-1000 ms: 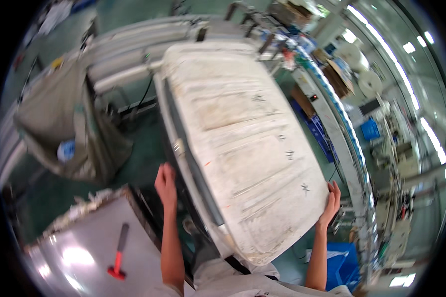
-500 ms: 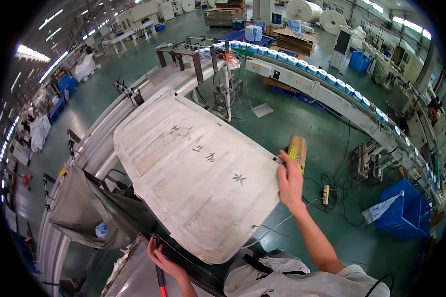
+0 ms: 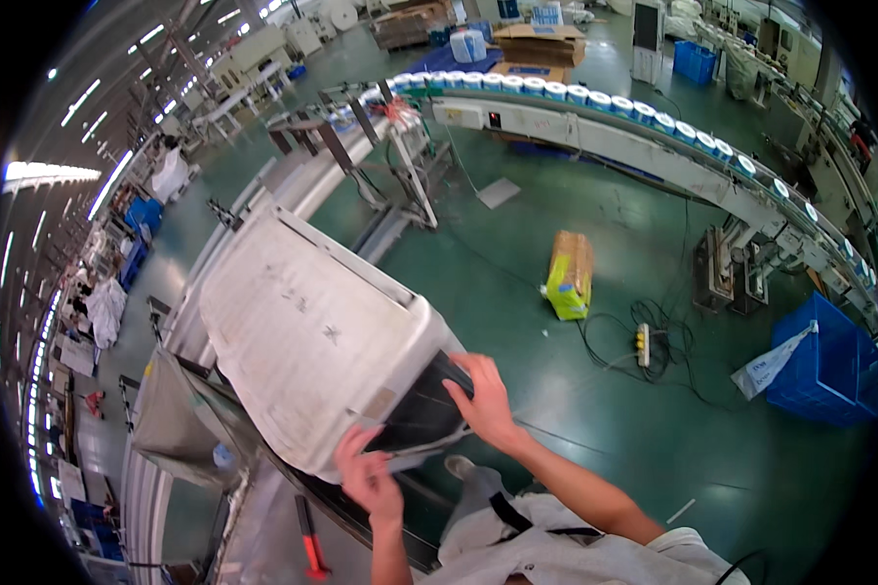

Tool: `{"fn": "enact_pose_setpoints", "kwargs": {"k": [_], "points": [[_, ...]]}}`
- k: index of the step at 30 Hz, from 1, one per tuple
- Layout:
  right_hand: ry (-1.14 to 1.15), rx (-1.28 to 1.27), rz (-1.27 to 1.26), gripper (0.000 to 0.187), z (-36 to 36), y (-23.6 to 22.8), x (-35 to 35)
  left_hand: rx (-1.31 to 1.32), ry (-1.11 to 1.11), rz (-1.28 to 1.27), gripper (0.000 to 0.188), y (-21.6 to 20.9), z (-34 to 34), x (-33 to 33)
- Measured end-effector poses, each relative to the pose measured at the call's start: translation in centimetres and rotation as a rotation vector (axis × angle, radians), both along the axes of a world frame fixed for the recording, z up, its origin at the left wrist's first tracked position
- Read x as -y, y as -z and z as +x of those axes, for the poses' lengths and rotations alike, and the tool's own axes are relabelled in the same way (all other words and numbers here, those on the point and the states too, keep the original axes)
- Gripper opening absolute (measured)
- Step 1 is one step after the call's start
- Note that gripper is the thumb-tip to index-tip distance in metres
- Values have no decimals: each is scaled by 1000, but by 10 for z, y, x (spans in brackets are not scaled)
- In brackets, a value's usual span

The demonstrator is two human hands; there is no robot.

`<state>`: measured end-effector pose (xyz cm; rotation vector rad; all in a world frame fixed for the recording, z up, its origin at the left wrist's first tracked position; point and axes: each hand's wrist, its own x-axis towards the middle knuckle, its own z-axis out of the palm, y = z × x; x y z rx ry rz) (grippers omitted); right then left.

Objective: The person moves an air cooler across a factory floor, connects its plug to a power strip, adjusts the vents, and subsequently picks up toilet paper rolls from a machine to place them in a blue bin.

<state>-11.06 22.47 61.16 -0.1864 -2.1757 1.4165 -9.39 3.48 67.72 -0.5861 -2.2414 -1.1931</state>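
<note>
A large white cover (image 3: 302, 341) with dark handwritten marks sits closed over a machine beside the conveyor. Its near end has a black panel (image 3: 421, 408). My right hand (image 3: 486, 402) lies along the right edge of that panel, thumb and fingers apart, not wrapped round anything. By the cover's near lower corner is my left hand (image 3: 369, 478), fingers spread and close to the rim; whether it touches is hard to tell. A red-and-black handled tool (image 3: 310, 538) lies on the grey surface (image 3: 281, 546) left of my left forearm.
A grey cloth (image 3: 187, 414) hangs left of the cover. Beyond, a conveyor (image 3: 566, 122) carries a row of rolls. On the floor to the right are a brown-and-yellow package (image 3: 570, 276), a power strip (image 3: 643, 345) with tangled cables, and a blue crate (image 3: 818, 366).
The raised white cover has come down, exposing its black end panel to view. My right hand has left the cover's far right edge and moved nearer. My left hand has moved right, to the corner.
</note>
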Motion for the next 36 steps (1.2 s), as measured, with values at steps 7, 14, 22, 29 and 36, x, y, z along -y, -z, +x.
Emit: {"fn": "enact_pose_setpoints", "kwargs": {"k": [7,14,22,29,36], "points": [[-3,602,-181,30,125,81,-66,273,672,-225,4,67,70,-135],[178,448,-258,17,154,115,-145,335,953,-253,15,109,48,-227],[372,862,-219,12,187,196,-274,961,707,-653,33,238,-40,-220],[554,1427,-246,39,329,271,-375,980,484,-459,17,267,-79,-218],[169,1419,-196,27,160,300,-423,942,249,-175,17,266,-133,-231]]}}
